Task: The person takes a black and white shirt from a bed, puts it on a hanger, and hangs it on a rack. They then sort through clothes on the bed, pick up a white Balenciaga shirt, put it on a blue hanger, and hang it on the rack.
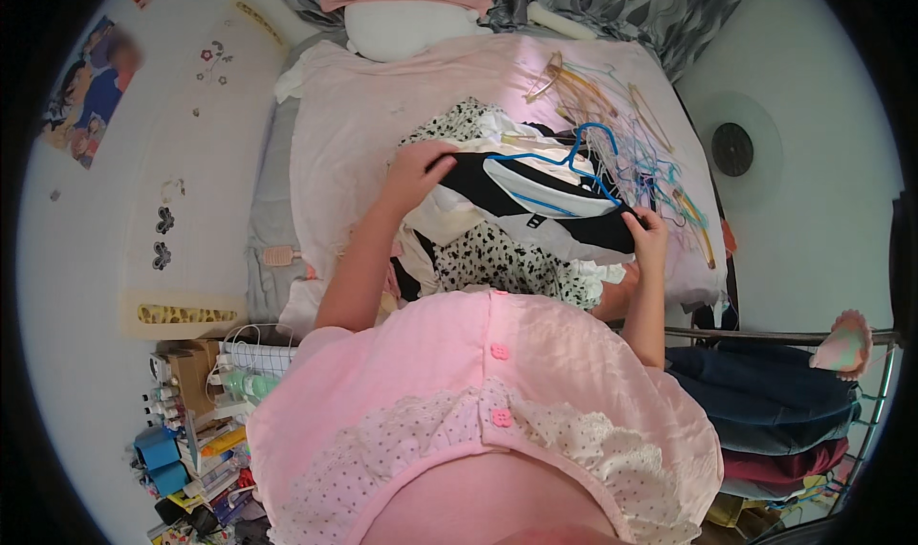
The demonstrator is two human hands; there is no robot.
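A black, white and grey top (pixel 472 182) is stretched between my two hands above the bed. My left hand (pixel 419 174) is closed on its black left shoulder. At the opposite shoulder, my right hand (pixel 648 237) pinches the black cloth between thumb and fingers. A blue clothes hanger (pixel 576 155) sits in the neck opening, its hook pointing up and away from me. Part of the hanger is hidden inside the top. Under and around the top lie a white cloth with black spots (pixel 488 258) and other cream and white clothes.
Several loose hangers (pixel 660 167) lie tangled on the right of the pink-covered bed (pixel 354 105). Pillows (pixel 397 31) rest at the far end. Dark clothes hang from a rail (pixel 765 336) at lower right. A pink hairbrush (pixel 279 255) lies at the left edge, above a cluttered shelf.
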